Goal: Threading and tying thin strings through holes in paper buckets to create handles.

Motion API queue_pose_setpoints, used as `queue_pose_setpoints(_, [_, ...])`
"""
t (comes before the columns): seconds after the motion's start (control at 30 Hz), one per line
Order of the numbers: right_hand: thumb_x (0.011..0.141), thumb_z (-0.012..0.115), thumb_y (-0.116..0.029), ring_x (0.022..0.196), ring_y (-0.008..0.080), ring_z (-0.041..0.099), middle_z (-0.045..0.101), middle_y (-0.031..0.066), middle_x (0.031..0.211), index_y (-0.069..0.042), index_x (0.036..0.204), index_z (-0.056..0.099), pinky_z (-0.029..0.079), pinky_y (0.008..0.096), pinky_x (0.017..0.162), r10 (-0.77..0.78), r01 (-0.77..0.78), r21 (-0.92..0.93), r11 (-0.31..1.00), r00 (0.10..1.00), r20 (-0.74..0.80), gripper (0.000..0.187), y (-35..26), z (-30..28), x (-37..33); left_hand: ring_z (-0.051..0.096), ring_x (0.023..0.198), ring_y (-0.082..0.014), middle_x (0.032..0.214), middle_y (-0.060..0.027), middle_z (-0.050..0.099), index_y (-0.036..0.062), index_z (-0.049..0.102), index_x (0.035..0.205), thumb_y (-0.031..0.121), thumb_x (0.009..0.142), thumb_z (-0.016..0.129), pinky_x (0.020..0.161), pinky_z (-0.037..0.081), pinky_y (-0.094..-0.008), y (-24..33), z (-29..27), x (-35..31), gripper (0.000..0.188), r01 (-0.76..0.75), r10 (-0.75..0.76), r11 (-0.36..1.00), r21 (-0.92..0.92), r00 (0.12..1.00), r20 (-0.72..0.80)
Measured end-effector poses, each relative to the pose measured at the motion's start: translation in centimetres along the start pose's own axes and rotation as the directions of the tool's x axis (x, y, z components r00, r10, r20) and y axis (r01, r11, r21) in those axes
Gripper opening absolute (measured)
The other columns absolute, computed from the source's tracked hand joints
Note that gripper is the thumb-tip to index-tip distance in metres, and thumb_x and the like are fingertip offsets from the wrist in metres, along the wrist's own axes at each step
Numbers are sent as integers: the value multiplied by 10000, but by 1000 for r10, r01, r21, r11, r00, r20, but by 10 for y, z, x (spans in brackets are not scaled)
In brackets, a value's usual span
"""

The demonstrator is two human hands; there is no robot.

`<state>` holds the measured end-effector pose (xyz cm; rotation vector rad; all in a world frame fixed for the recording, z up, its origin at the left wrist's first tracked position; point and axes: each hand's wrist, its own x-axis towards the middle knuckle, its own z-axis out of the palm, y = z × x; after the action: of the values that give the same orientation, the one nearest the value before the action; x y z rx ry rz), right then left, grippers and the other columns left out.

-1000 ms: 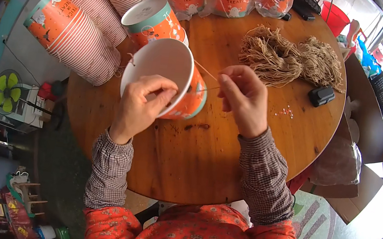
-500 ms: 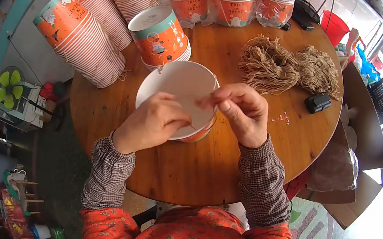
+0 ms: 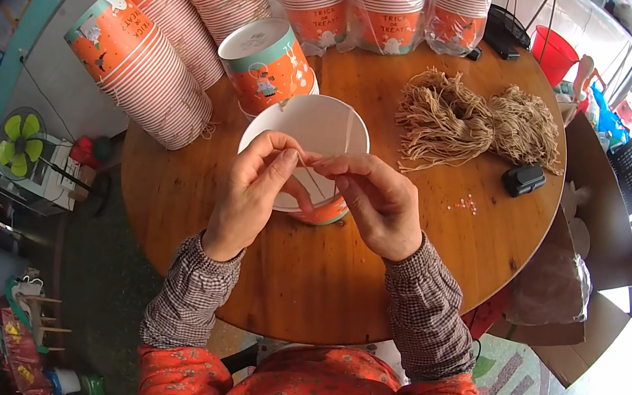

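Orange paper cup [image 3: 305, 127], white inside, lies tipped on its side at the middle of the round wooden table [image 3: 336, 281], mouth toward the person. Both hands meet over its rim at the 6 o'clock edge. Left hand [image 3: 252, 193]: thumb and forefinger pinched together on a thin string [image 3: 347, 133]. Right hand [image 3: 376, 202]: fingertips likewise closed on the string, touching the left fingers. String runs up from the pinch across the cup's white interior toward 12 o'clock. Cup sits just beyond and under the fingers; whether the palms touch it, cannot tell.

At 11 o'clock of the cup, a second upright cup [image 3: 266, 61], touching or nearly so. Sleeved cup stacks [image 3: 148, 69] lie at 10 o'clock, more at 12. Twine bundles [image 3: 476, 123] at 2 o'clock, small black device [image 3: 523, 179] beside them at 3.
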<state>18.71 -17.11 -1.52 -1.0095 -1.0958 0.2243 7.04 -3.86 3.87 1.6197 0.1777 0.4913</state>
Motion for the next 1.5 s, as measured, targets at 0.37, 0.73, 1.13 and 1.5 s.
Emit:
queue_pose_setpoints(0.37, [797, 472, 170, 1080, 268, 627, 665, 116, 1061, 1, 1065, 608, 418, 429, 1034, -267, 301, -352, 886, 953, 142, 345, -16, -6, 2, 549, 699, -46, 833, -17, 613, -23, 564, 1003, 69, 967, 522, 607, 476, -204, -2, 3, 16, 107, 193, -189, 981, -16, 973, 136])
queue_pose_setpoints(0.73, [929, 385, 89, 1119, 246, 609, 602, 152, 1187, 13, 1211, 494, 459, 338, 958, -53, 51, -38, 998, 998, -40, 312, -2, -12, 3, 552, 698, -78, 847, -21, 615, -24, 625, 991, 83, 931, 568, 637, 467, -220, 13, 10, 18, 135, 311, -340, 940, 141, 826, 450])
queue_pose_setpoints(1.13, [817, 695, -48, 761, 163, 600, 604, 82, 845, 3, 961, 644, 489, 285, 694, -38, -42, -390, 920, 980, -196, 161, -10, -7, 4, 538, 701, -54, 818, -7, 602, -15, 616, 1082, 70, 960, 487, 655, 464, -207, -3, 11, 15, 197, 83, -66, 988, -128, 990, 127])
queue_pose_setpoints(1.5, [877, 652, -64, 771, 111, 574, 628, 60, 851, 21, 1020, 655, 474, 260, 714, 140, -171, -140, 975, 968, -210, 167, 4, -12, 2, 490, 679, -65, 769, -15, 553, 1, 631, 1154, 95, 979, 480, 625, 430, -205, -7, 13, 21, 249, -74, 76, 997, -18, 971, 227])
